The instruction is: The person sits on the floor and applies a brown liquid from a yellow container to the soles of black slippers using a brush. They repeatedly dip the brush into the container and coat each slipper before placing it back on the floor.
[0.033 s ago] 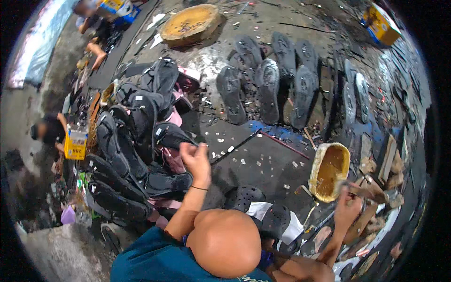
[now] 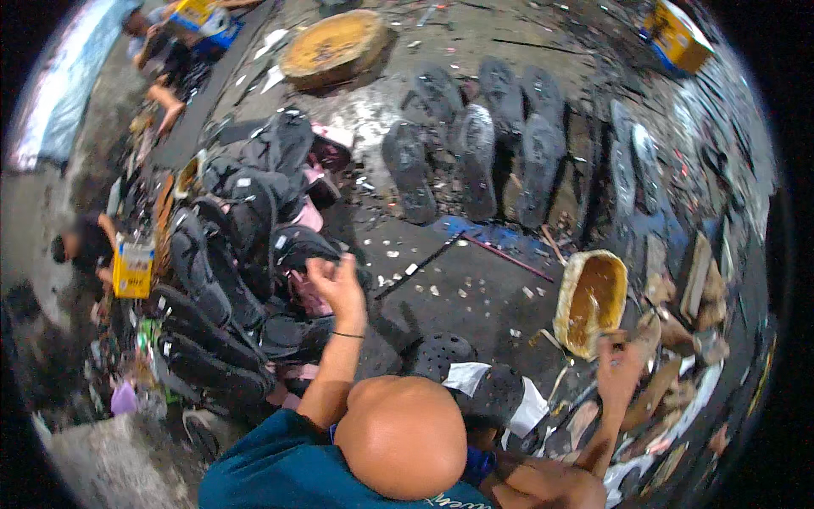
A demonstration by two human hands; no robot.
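My left hand reaches forward to a heap of black sandals on my left. Its fingers are pinched on the upper of one black sandal at the heap's near edge. My right hand is low on the right, among tan sole pieces. It is curled around one flat tan piece. A yellowish, stained oval bowl lies just left of that hand. Two black perforated clogs rest on the floor between my arms.
A row of black soles lies ahead on the dark, littered floor, with a round wooden block beyond. A thin black rod and a red stick lie mid-floor. Other people sit at the top left and the left, near a yellow box.
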